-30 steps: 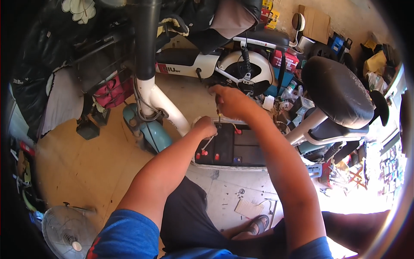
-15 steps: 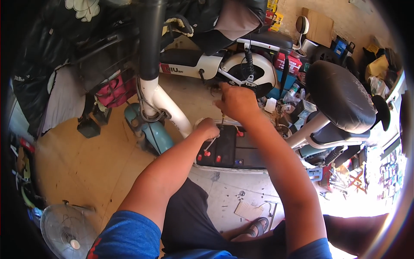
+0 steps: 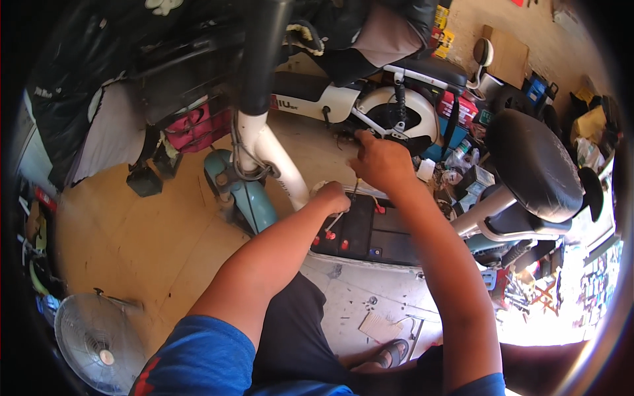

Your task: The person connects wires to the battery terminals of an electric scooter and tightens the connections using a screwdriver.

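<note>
One head-worn fisheye looks steeply down, close over the scooter's battery bay (image 3: pixel 370 231).

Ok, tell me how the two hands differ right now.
The left hand sits lower, closed in a fist just over the black batteries; the right hand is raised higher above them. The left hand meets a thin wire low down; the right hand pinches one from above. Both hands work over the same batteries, close together.

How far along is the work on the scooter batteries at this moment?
Done: the black batteries sit exposed in the scooter's floor bay. In hand: the left hand pinches a thin wire at the batteries' near edge, while the right hand grips another lead just above. Left: the red terminal caps look loose; whether anything is connected cannot be told.
</note>
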`<state>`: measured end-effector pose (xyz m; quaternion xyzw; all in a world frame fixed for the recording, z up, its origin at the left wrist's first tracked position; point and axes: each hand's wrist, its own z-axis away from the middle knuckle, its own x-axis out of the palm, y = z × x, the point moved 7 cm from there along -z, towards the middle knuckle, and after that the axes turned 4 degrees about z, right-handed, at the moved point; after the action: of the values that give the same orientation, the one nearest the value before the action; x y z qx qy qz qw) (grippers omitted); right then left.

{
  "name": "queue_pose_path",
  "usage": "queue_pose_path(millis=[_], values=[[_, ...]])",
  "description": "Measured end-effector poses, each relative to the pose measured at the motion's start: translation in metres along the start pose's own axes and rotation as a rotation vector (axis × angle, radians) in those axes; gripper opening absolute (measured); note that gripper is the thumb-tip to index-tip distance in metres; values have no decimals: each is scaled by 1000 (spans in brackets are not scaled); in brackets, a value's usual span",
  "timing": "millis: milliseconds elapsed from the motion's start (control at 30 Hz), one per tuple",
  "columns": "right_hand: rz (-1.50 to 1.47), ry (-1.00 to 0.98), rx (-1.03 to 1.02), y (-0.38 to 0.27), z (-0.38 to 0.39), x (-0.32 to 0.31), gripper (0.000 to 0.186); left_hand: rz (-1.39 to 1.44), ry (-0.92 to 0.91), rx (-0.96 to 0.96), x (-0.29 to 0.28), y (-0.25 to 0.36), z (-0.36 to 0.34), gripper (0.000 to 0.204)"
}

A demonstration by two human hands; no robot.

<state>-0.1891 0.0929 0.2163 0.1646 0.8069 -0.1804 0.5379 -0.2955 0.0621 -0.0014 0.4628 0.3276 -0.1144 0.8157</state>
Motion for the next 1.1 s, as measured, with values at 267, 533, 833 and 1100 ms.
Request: queue_pose_path(millis=[267, 533, 833, 1100], values=[[-15, 95, -28, 9, -2, 8, 38, -17, -22, -27, 1, -7, -6, 25], [2, 48, 158, 20, -2, 13, 36, 6, 8, -16, 0, 2, 1, 18], [-109, 90, 145, 19, 1, 25, 33, 34, 2, -32, 6, -8, -15, 21], [-337, -225, -47, 17, -11, 15, 38, 23, 2, -5, 8, -3, -13, 16]])
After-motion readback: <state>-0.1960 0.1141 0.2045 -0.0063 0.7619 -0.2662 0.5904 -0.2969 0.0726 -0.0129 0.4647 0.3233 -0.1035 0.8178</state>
